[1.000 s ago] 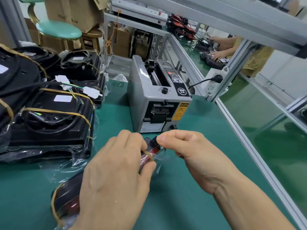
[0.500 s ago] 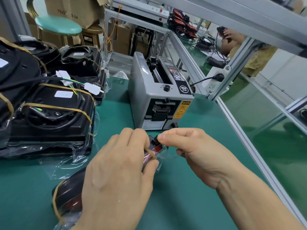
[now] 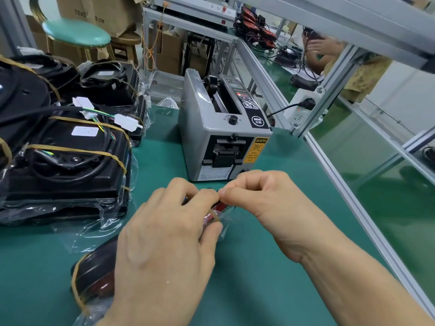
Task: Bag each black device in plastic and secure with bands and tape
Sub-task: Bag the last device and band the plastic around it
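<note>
A dark, red-tinted device (image 3: 96, 276) in clear plastic lies on the green mat, mostly hidden under my left hand (image 3: 162, 252). A tan rubber band (image 3: 76, 288) circles its near end, and another band (image 3: 215, 216) wraps its far end. My left hand grips the far end, thumb beneath the band. My right hand (image 3: 266, 208) pinches the plastic at the tip with thumb and forefinger, touching my left fingertips.
A grey tape dispenser (image 3: 223, 135) stands just beyond my hands. Bagged, banded black devices (image 3: 68, 161) are stacked at the left. An aluminium frame rail (image 3: 348, 191) borders the mat on the right. Another person (image 3: 348, 64) works at the far bench.
My hands have drawn closer together over the device's far end; my right fingertips now meet my left ones. The device has stayed in place.
</note>
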